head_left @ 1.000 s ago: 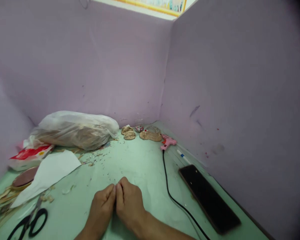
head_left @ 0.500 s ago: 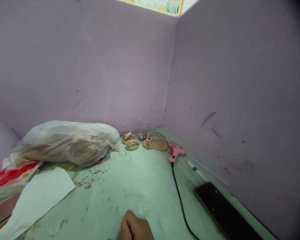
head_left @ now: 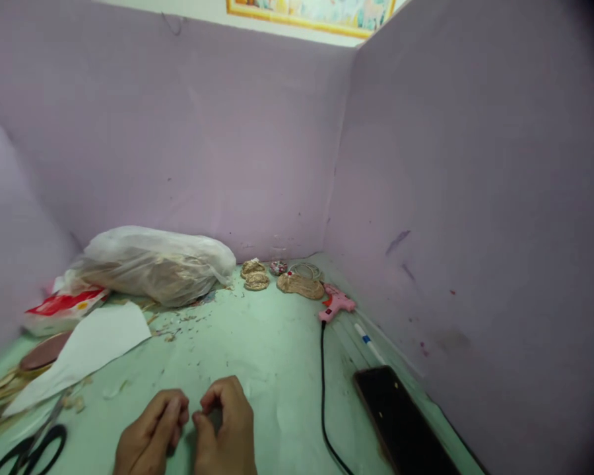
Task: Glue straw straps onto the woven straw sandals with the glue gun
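Near the bottom of the view, my left hand (head_left: 154,432) is closed, its thumb and fingers pressed together. Close to its right, my right hand (head_left: 225,425) curls with thumb and forefinger nearly meeting. The two hands are a small gap apart over the green table (head_left: 277,376). Whatever either hand holds, if anything, is too small or hidden to make out. Black-handled scissors (head_left: 34,448) lie at the lower left. White paper (head_left: 96,343) rests farther back on the left.
A filled plastic bag (head_left: 153,267) lies along the back wall. Woven pieces (head_left: 301,285) sit near the corner beside a pink glue gun (head_left: 336,303) with a black cord. A marker (head_left: 369,342) and a dark phone (head_left: 400,422) are at the right.
The view has shifted, bringing the scissors into sight. My left hand has come into view, and my right hand has moved left and up, its fingers now curled beside the left.
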A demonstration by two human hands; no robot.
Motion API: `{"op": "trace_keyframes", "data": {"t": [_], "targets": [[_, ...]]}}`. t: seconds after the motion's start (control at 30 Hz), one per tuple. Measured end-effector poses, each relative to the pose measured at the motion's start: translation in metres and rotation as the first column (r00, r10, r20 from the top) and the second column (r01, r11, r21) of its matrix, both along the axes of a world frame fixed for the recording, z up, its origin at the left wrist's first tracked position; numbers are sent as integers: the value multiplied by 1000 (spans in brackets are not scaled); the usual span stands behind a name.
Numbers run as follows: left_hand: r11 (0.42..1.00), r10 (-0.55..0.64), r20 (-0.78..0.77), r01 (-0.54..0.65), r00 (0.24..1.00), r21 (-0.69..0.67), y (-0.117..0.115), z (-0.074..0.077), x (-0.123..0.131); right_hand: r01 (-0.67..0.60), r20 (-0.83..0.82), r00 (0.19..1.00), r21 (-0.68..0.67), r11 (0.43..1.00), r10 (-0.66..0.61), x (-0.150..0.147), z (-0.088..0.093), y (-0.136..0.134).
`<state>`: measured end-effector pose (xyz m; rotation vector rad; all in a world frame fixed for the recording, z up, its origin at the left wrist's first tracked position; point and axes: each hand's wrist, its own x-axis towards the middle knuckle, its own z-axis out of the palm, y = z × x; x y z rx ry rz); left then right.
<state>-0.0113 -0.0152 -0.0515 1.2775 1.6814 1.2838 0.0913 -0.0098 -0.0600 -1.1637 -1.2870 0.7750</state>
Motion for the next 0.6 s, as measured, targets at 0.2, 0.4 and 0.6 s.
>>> {"op": "trace_keyframes", "data": {"t": [0.2,0.4,0.6], "targets": [[998,31,-148,-22,988,64,-3,9,7,-115,-175,979,-23,993,109,2,0,1],[997,49,-113,-43,992,57,1,8,6,-108,-238,968,-83,991,86,7,5,4],[1000,2,42,-4,999,30,-7,3,11,-194,-285,947,-130,972,151,9,-3,2]]}}
